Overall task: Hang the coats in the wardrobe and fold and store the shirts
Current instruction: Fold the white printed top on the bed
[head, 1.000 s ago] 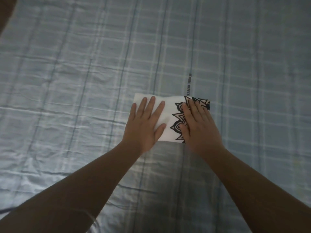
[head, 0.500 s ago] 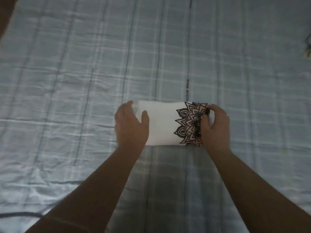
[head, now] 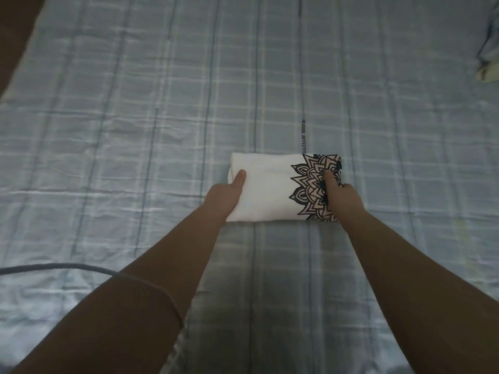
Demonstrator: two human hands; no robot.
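Nearest, a single grey cable (head: pixel 54 265) runs over the checked sheet of the bed (head: pixel 135 130) and crosses the left forearm. Past it, the two forearms reach out to the one folded white shirt (head: pixel 270 190), a compact rectangle with a black mandala print on its right end, lying about mid-bed. The left hand (head: pixel 225 195) grips its left end, thumb laid on top and fingers tucked out of sight at the underside; the right hand (head: pixel 343 197) grips the right end the same way, thumb on the print. The folding of this shirt looks finished, so the step in hand seems to be picking it up for storing. The next move calls for lifting both ends level and together, so the layers do not slide open, then carrying it off the bed. Farther off, at the right edge, lies one crumpled piece of cloth (head: pixel 488 49), too cropped to name. No coat or wardrobe is in view.
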